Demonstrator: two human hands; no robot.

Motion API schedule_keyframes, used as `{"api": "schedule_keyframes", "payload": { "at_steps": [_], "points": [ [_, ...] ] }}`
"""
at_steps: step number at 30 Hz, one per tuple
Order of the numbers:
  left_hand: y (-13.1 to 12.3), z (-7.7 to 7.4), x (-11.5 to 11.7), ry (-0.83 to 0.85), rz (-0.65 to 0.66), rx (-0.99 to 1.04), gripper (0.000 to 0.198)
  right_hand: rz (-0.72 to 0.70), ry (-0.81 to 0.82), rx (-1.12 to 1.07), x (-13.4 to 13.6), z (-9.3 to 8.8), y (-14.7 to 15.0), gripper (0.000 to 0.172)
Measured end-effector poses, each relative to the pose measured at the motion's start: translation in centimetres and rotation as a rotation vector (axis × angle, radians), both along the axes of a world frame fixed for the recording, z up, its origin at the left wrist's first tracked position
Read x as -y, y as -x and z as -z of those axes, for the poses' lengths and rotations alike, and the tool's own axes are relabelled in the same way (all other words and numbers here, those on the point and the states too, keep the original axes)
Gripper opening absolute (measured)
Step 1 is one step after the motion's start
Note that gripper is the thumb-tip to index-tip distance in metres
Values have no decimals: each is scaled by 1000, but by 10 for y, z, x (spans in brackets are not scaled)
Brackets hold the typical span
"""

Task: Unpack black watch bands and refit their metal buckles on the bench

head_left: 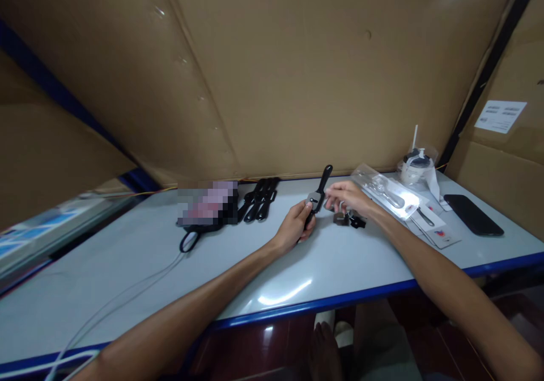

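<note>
My left hand is closed around the lower handle of a black two-handled spokeshave, held tilted above the table. A grey metal plate sits at its middle, and the other handle points up and away. My right hand is just right of the plate, fingers bent together as in a pinch; anything between them is too small to make out. Below that hand lie small metal plates and small black parts. Several similar black tools lie side by side left of my left hand.
A black-cased device with a blurred-out screen and a strap loop lies left, near a white cable. On the right are clear plastic packs, printed cards, a cup and a black phone. Cardboard walls the back.
</note>
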State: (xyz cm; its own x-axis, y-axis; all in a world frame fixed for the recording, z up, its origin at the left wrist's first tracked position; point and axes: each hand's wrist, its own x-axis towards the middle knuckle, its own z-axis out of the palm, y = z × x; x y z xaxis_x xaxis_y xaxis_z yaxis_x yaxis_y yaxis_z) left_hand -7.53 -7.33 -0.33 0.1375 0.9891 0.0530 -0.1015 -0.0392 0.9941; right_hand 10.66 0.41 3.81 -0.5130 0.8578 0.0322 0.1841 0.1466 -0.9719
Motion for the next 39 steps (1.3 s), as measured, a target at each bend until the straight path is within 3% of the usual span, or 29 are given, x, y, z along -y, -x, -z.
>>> {"api": "schedule_keyframes", "payload": {
  "at_steps": [4,7,12,17,26,32,39],
  "points": [
    [1,0,0,34,-8,6,43,488,-485,163,-16,-2,-16,26],
    [1,0,0,47,-25,5,44,595,-620,493,-24,-4,-32,26],
    [2,0,0,52,-10,-4,44,502,-566,901,-24,0,-41,27],
    [1,1,0,27,9,-29,45,333,-549,1069,-22,10,-35,35],
    [0,2,-2,27,-2,-54,47,305,-561,1070,-23,12,-29,34],
    [1,1,-3,68,2,-21,47,478,-533,852,-30,8,-32,24],
    [1,-2,0,63,4,-43,50,420,-449,928,-31,13,-31,21]
  ]
}}
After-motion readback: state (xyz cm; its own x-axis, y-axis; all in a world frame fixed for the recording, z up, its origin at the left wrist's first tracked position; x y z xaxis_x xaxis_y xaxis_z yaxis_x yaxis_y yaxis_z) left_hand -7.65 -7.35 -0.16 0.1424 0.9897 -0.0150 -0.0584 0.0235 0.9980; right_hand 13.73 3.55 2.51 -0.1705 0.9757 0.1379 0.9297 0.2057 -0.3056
